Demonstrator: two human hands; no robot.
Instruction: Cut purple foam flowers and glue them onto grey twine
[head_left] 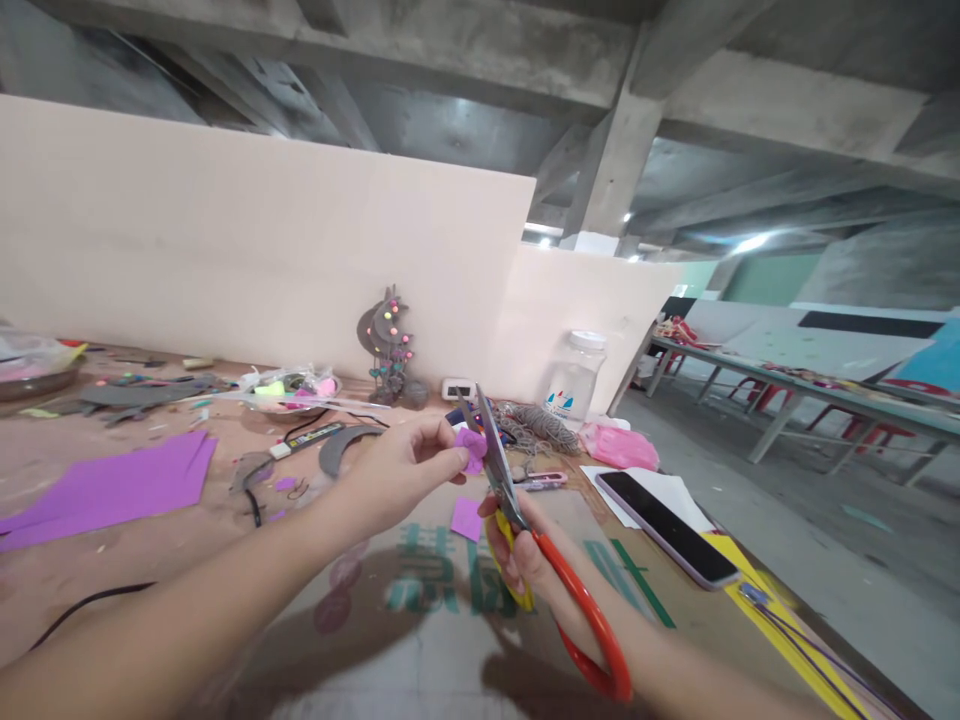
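Left hand point(409, 460) pinches a purple scrap point(472, 452), right hand point(531, 565) grips scissors point(499, 475), mid-frame.
Green characters point(426, 592) mark cardboard point(375, 645), lower centre; jar print point(559, 402), right of centre, is unreadable.

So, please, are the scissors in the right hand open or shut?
The scissors are open: their blades stand apart at the tips, near the purple piece pinched in the left hand.

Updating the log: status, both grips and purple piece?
Left grip: pinching small purple piece. Right grip: holding scissors, blades apart. Watch left fingertips, close to blades.
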